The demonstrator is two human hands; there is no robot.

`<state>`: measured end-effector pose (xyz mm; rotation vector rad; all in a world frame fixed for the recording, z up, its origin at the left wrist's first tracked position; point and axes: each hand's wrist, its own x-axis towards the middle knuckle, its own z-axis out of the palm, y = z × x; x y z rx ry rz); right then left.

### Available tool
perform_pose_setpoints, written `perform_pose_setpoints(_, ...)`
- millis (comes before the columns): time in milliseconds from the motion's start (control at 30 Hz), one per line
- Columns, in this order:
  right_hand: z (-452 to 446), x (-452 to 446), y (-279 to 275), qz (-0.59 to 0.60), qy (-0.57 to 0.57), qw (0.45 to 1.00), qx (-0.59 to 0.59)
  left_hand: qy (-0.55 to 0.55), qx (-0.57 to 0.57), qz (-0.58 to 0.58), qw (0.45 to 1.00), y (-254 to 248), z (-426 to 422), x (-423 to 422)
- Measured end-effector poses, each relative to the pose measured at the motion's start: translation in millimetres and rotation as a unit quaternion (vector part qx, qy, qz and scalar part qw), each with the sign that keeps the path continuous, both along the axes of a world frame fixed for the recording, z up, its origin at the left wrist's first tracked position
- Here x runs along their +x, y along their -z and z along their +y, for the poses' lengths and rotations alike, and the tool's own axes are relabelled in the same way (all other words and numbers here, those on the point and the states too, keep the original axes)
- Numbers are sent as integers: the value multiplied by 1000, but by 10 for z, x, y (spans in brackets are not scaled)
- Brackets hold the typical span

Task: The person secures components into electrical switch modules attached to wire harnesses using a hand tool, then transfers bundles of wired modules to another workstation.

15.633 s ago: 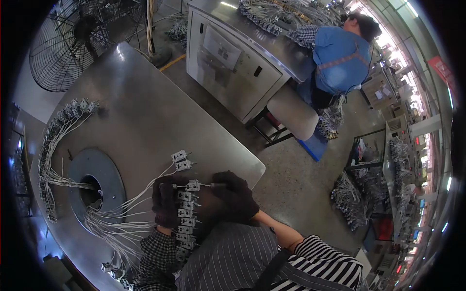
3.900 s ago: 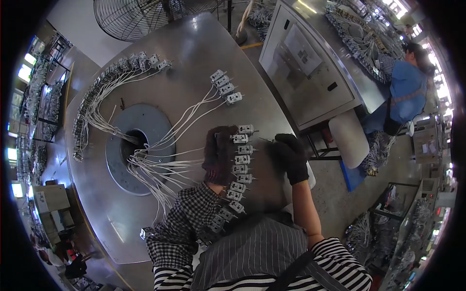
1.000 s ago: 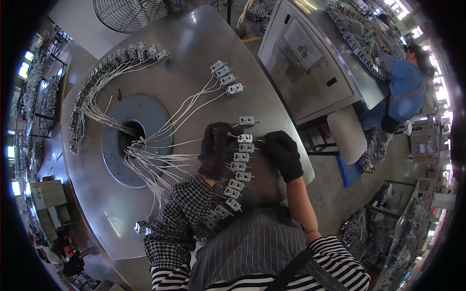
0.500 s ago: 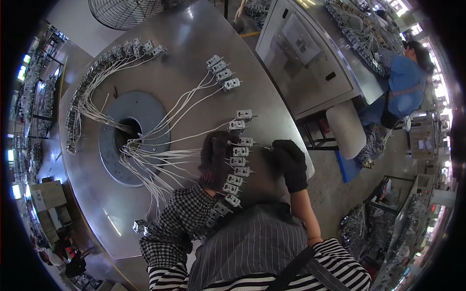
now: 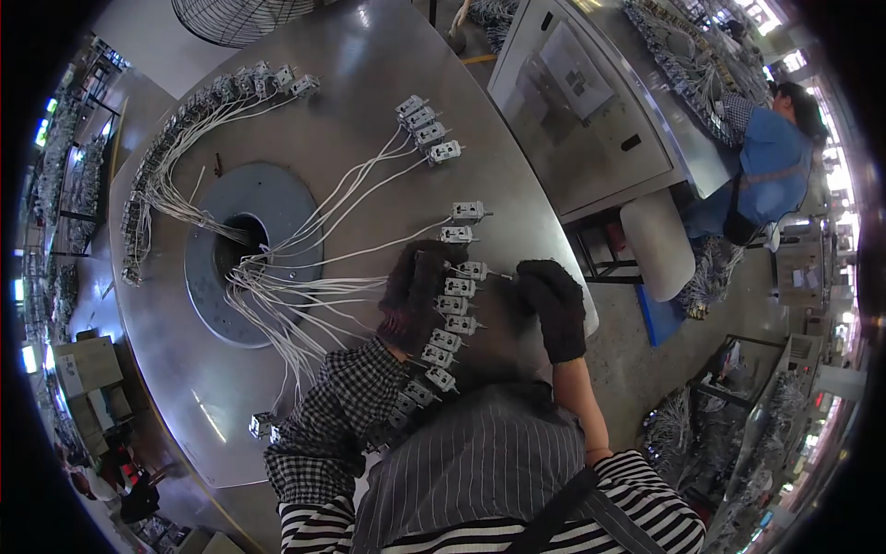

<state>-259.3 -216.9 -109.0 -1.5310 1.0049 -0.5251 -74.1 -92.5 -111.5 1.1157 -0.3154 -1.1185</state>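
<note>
My left hand (image 5: 411,294), in a dark knit glove, is closed around a small white block (image 5: 472,270) with white wires trailing from it. Its fingers lie over part of a curved row of similar blocks (image 5: 443,340), each with a thin metal pin. On the right, my gloved right hand (image 5: 551,309) is closed in a pinch facing that block. A thin pale tip (image 5: 501,276) shows between the fingertips and the block; what it belongs to is too small to tell. Bundled white wires (image 5: 314,284) run from the blocks into the hole of a round grey ring (image 5: 205,277).
More wired blocks (image 5: 428,131) stand in a short group farther up the metal table (image 5: 369,74), and a long curved row (image 5: 152,166) lies at left. A fan (image 5: 242,20) stands behind. A co-worker (image 5: 773,157) sits at another bench on the right, beside a metal cabinet (image 5: 572,120).
The view has shifted slightly, so the table appears a little displaced. Both hands keep nearly the same positions, my left still at the same block.
</note>
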Motion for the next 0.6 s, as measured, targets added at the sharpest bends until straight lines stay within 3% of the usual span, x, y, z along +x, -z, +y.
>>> perform_pose_setpoints(100, 36, 49, -33, -19, -2, 1000, -9, -11, 2, -45, 999, 44, 10, -19)
perform_pose_setpoints(167, 33, 55, -23, -9, 11, 1000, 14, -27, 39, -261, 964, 92, 41, -47)
perform_pose_setpoints(200, 35, 59, -13, 3, 24, 999, 38, -27, 39, -262, 964, 137, 47, -40)
perform_pose_setpoints(333, 39, 20, 87, 1, 9, 1000, -13, -28, 36, -204, 978, 107, 48, -43)
perform_pose_setpoints(400, 35, -1, 67, -5, 5, 999, 46, -25, 37, -198, 979, 87, 49, -44)
perform_pose_setpoints(467, 43, 4, 49, 3, 4, 999, 40, -14, -35, -41, 998, 112, 16, -3)
perform_pose_setpoints(600, 39, -18, 92, -2, 7, 1000, 6, -21, -22, 53, 998, -35, -2, -43)
